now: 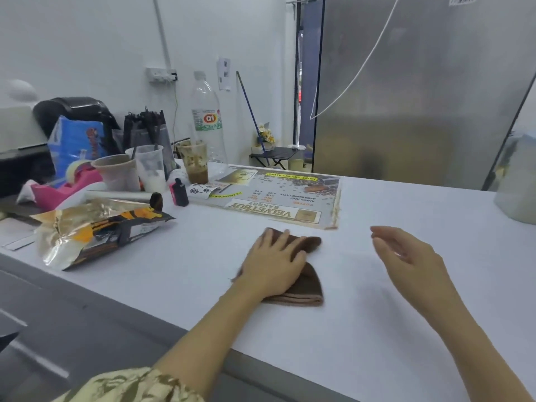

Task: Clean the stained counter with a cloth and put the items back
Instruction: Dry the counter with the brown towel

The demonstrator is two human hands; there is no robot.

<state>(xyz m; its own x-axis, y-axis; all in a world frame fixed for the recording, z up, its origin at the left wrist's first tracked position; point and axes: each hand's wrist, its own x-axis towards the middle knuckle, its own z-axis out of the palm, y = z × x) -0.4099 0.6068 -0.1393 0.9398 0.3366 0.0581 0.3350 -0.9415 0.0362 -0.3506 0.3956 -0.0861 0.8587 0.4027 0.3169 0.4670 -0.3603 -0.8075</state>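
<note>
Half the cloth (304,282) under left hand (272,265)

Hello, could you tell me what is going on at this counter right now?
A person is wiping the white counter with a brown cloth, the left hand pressing flat on it. The right hand hovers open, holding nothing. Used cups, a foil bag and a menu sheet sit behind.

White counter (377,329) with cloth (307,285), menu (278,198), foil bag (95,230), cups (119,172).
</note>
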